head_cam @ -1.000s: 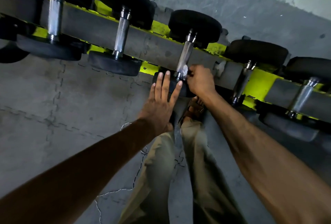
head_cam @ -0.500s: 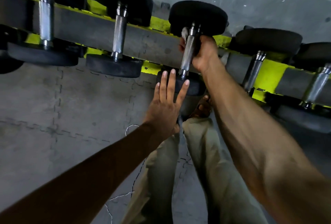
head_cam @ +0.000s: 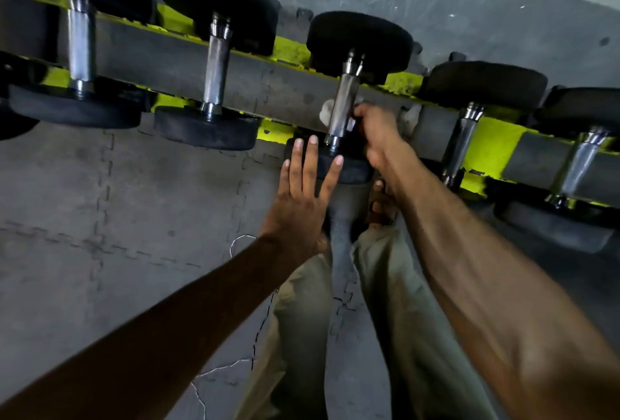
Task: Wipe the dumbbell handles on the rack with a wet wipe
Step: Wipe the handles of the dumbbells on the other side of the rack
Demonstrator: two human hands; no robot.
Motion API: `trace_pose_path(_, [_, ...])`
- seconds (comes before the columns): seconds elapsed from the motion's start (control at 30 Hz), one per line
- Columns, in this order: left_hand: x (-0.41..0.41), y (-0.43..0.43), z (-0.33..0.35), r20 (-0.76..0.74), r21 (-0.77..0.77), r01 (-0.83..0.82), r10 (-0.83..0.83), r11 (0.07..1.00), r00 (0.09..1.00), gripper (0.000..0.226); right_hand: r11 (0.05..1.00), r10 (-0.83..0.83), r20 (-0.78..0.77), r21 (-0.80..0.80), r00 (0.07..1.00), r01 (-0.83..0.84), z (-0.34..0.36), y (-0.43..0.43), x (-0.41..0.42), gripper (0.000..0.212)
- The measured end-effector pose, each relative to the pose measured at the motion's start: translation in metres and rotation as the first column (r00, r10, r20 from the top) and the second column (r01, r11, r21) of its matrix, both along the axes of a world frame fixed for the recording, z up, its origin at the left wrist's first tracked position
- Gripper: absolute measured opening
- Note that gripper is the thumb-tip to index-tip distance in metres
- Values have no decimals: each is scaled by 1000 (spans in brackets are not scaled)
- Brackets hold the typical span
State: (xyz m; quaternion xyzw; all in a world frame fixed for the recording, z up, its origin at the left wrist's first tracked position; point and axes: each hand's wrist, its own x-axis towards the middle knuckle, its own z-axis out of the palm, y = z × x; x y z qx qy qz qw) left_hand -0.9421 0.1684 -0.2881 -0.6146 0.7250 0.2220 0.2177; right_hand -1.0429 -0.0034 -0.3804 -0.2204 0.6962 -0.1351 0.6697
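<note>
left hand (head_cam: 302, 198) flat; fingers straight; on the black dumbbell end (head_cam: 352, 169) | right hand (head_cam: 375, 132) curled round wet wipe (head_cam: 327, 111) and handle (head_cam: 345, 97)

A single wide-angle view from the person's head looks forward and steeply down, close over the yellow-and-grey steel dumbbell rack (head_cam: 161, 55), which slants across the upper frame. The grey interlocking floor mat (head_cam: 84, 205) fills the left. Two bare forearms enter from the bottom corners.
</note>
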Motion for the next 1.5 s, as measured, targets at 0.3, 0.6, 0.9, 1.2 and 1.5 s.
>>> trace_pose_path(0.3, [-3,-1,-5,5,-45,-45,45,998,999,141,912,201,-261,-302,944,-278,29,-6,-18,18])
trace_pose_path(0.6, [-6,0,-6,35,-40,-60,61,997,997,135,-61,355,-853,-429,382,-901,43,-10,-26,35])
trace_pose_path(0.9, [-7,-1,4,46,1,-66,66,998,997,137,-704,229,-910,90,-345,-705,62,-47,-7,15])
trace_pose_path(1.2, [-18,0,5,108,5,-104,103,995,989,121,-597,613,-509,203,-604,-776,79,-19,67,19])
trace_pose_path(1.5, [-22,1,6,101,13,-160,158,987,982,150,-546,327,-903,58,-277,-836,84,-41,-2,9])
